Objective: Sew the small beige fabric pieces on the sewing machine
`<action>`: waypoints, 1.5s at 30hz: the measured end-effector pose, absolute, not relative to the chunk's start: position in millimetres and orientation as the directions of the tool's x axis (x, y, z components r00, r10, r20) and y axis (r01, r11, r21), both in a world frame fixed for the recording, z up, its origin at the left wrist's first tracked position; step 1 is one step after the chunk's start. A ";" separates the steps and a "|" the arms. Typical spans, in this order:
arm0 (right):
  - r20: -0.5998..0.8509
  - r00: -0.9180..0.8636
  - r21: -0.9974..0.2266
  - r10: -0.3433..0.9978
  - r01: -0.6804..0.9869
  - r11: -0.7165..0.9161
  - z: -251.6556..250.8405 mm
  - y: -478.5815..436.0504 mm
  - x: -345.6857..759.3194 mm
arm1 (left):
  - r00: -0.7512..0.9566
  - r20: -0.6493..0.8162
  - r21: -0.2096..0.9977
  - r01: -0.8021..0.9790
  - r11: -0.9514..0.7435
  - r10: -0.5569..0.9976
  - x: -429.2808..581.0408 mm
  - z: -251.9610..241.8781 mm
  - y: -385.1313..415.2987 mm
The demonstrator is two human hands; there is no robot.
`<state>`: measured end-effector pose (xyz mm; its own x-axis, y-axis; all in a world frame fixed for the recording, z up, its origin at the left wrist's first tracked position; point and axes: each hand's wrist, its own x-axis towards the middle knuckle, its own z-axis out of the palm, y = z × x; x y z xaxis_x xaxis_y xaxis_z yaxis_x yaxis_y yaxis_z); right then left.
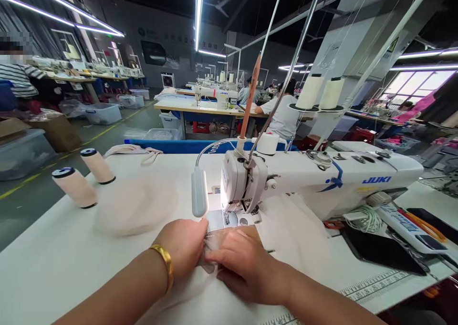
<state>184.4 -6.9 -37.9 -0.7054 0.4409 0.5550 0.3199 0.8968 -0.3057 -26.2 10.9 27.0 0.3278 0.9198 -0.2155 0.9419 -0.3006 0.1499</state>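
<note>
A white sewing machine (343, 177) stands across the table, with its needle area in front of my hands. My left hand (186, 244), with a gold bangle at the wrist, is closed at the edge of a thin, sheer fabric (211, 241). My right hand (243, 263) lies beside it, fingers bent and pressed on the same fabric, just before the metal needle plate (216, 220). A small grey lamp (199, 191) on a bent neck hangs over the spot. The fabric's far edge is hidden by my fingers.
Two thread cones (75, 189) and a pale sheer cloth (132, 205) lie at the left. To the right are a black phone (382, 248), a coiled white cable (365, 219) and orange-handled scissors (427, 225). A ruler strip (375, 284) runs along the front edge. Other people work behind.
</note>
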 end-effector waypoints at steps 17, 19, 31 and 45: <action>0.343 -0.547 -0.734 0.763 0.350 0.581 -20.6 -3.7 198.9 | 0.463 -0.160 0.863 0.494 -0.104 0.872 -17.7 2.6 17.4; 0.351 -0.513 -0.727 0.783 0.378 0.573 -22.8 -4.1 198.5 | 0.435 -0.163 0.831 0.544 -0.114 0.886 -15.3 3.5 17.9; 0.106 -0.331 -0.868 0.938 0.429 0.249 -20.7 -4.5 199.7 | 0.487 -0.155 0.860 0.495 -0.125 0.859 -12.0 3.2 16.5; 0.241 -0.323 -0.824 0.915 0.430 0.369 -21.1 -4.7 197.9 | 0.482 -0.161 0.888 0.452 -0.087 0.862 -8.3 -6.3 12.3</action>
<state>197.9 -4.7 -21.1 -0.3229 0.9152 0.2410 0.4303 0.3688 -0.8239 -8.3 12.3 -6.3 0.4815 0.8615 -0.1608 0.4520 -0.0869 0.8878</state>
